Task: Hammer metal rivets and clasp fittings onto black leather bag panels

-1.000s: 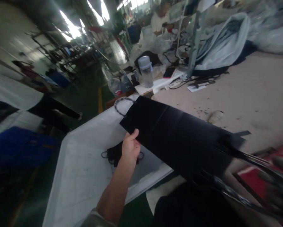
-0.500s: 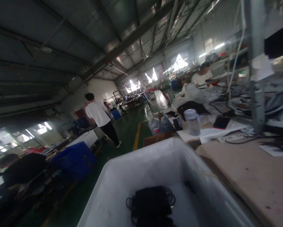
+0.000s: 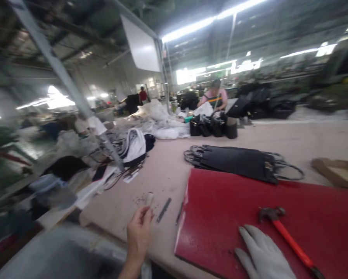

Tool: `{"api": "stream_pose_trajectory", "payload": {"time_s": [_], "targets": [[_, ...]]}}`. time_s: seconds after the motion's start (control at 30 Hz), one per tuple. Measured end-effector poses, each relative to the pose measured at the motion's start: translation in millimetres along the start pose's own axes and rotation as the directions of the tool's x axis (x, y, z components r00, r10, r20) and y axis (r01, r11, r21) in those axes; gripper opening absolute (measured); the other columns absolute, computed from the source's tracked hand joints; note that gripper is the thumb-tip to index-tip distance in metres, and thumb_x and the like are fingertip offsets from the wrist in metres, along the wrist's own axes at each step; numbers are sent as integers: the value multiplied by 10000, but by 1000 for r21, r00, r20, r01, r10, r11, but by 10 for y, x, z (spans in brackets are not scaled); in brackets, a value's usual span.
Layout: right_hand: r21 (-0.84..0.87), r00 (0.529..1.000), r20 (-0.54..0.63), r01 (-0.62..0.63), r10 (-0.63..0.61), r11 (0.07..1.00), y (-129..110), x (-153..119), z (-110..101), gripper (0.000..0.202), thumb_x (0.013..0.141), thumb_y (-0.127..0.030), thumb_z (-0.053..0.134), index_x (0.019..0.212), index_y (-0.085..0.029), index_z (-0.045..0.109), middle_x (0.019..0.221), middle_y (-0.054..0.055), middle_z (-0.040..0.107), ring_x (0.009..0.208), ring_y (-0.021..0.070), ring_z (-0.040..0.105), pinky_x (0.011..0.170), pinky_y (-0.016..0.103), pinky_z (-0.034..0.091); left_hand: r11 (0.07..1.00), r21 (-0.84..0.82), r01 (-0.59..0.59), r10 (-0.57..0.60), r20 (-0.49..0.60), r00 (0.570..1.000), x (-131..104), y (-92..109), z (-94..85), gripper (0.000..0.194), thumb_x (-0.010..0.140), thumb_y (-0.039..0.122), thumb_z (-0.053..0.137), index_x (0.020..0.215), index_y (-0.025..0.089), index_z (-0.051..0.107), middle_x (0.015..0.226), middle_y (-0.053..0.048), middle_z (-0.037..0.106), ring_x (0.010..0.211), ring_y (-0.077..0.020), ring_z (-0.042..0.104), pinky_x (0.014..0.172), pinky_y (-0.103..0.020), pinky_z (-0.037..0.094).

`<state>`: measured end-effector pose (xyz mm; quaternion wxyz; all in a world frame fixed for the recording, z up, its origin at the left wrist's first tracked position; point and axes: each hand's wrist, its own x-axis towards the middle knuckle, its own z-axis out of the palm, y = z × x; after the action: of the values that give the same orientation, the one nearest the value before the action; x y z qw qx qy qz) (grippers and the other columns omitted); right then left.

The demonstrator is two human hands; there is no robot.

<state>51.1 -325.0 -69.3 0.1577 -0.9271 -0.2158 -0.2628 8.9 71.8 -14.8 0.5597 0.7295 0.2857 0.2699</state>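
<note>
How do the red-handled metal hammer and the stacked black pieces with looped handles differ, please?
The red-handled hammer is slim; the black pieces form a broad stack. The hammer lies on the glossy red mat; the pieces lie along its far edge. Neither is held.

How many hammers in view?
1: a dark-headed, red-handled hammer, on the flat, glossy red board beside the grey-gloved right hand. Others may be hidden.

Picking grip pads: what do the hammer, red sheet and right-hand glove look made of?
Hammer: head probably metal, dark and dull; even orange-red handle could be plastic or painted.
Red sheet: perhaps rubber or coated board; smooth, faint sheen, pale-edged.
Right-hand glove: likely fabric; matte grey, soft-looking, weave blurred.
</note>
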Motion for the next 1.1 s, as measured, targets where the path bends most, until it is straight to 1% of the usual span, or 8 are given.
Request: {"api": "stream_pose_trajectory", "payload": {"time_s": [0.1,0.23,0.4,0.63,0.8,0.93,1.0,1.1], "targets": [[-116,1000,-20,5,-7,993,-39,-88,-56,433,950,-367,502,1258,-154,719,1312,170,675,1161,399,659,948,600,593,929,185,-321,257,302,918,184,450,770,268,902,366,567,1040,191,716,1028,-116,775,993,-258,745,902,-363,593],[-123,999,-28,-50,47,991,-179,-126,-62,424,924,-316,558,1305,-183,689,1368,141,650,1230,386,624,1013,569,561,747,371,-552,274,584,764,378,711,1737,234,928,194,560,1091,129,714,1136,-164,756,1069,-259,717,972,-366,549],[-117,995,-73,-71,63,991,-223,-193,-94,492,881,-234,585,1368,-184,628,1409,127,616,1295,359,571,1071,526,514,605,387,-696,271,721,638,565,794,2699,376,921,156,611,1293,105,639,1352,-184,658,1286,-280,611,1132,-376,439],[-66,997,47,-65,68,996,-175,-230,35,657,749,-276,696,1387,-162,589,1406,143,606,1285,384,539,1108,549,459,438,386,-812,235,823,518,697,959,3614,457,951,222,606,1378,67,555,1408,-218,588,1351,-321,549,1142,-417,430],[-152,998,63,-8,18,988,-91,-240,242,584,814,-425,776,1320,-176,622,1287,112,672,1173,361,587,1068,502,478,367,234,-900,295,889,351,161,1142,4288,467,990,351,587,1377,93,555,1423,-196,574,1361,-309,526,1150,-417,430],[-247,981,-195,-63,14,967,-115,-220,399,289,915,-301,684,1189,-211,671,1157,51,706,1098,309,600,1209,504,309,316,67,-946,362,913,186,-508,1342,4803,445,994,389,586,1354,127,569,1472,-185,531,1396,-310,476,1153,-451,438],[-249,955,-295,-95,18,964,-121,-215,444,199,944,-261,632,1132,-221,684,1111,41,710,1087,296,604,1257,518,213,277,-14,-961,374,922,94,-791,1430,4998,360,978,338,616,1289,155,611,1468,-162,543,1434,-324,430,1197,-516,383],[-271,971,-237,-39,-27,962,-71,-267,449,224,951,-255,603,1156,-235,691,1143,39,715,1106,290,613,1258,498,235,216,-62,-974,349,937,17,-1078,1517,5175,296,933,254,683,1188,103,662,1380,-206,603,1407,-377,450,1225,-651,261]]}}
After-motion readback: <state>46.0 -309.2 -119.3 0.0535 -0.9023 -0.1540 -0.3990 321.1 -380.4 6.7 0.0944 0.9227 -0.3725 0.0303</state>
